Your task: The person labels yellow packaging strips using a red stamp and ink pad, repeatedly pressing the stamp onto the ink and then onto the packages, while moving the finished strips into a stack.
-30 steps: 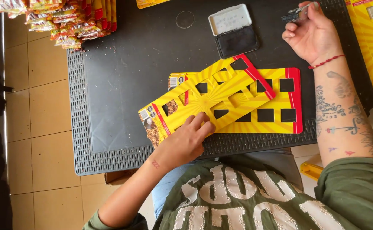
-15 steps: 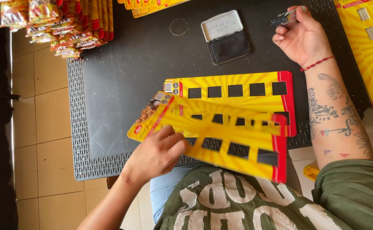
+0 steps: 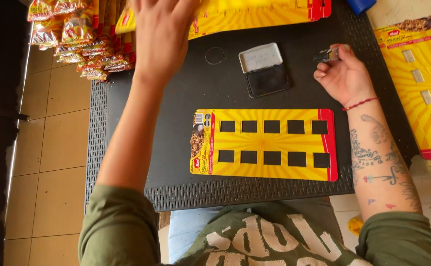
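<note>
A yellow and red cardboard card with two rows of square cut-outs lies flat on the black table in front of me. My left hand reaches to the far edge, over a stack of similar yellow cards; its fingertips are cut off by the frame. My right hand is at the far right, closed on a small dark stamp. Just left of that hand sits an open ink pad tin, apart from it.
Several shiny snack packets are piled at the table's far left corner. More yellow cards lie to the right. A blue object shows at the top. A small clear ring lies near the tin. Tiled floor is on the left.
My left hand lifted the top card off the one now on the table and moved up to the far stack. My right hand stayed by the ink pad with the stamp.
</note>
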